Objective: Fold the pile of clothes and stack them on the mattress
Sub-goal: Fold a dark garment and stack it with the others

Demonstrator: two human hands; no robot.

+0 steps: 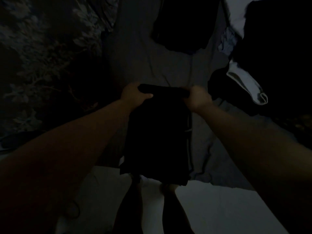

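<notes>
We hold a dark garment (157, 132) by its top edge, left hand (135, 95) and right hand (197, 98) both curled tight on it, over the mattress (152, 61) near edge, while unfolded clothes (270, 48) wait at the far right corner.

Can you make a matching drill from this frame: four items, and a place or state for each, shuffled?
Column 1:
1. black garment
2. left hand
3. white garment
4. floral fabric

Column 2:
A. lies at the right, beside a dark pile
B. hangs from both hands over the grey sheet
C. covers the left side of the view
D. grips the top left corner of the dark cloth

Pairs: 1-B, 2-D, 3-A, 4-C. The right hand grips the other corner.
</notes>
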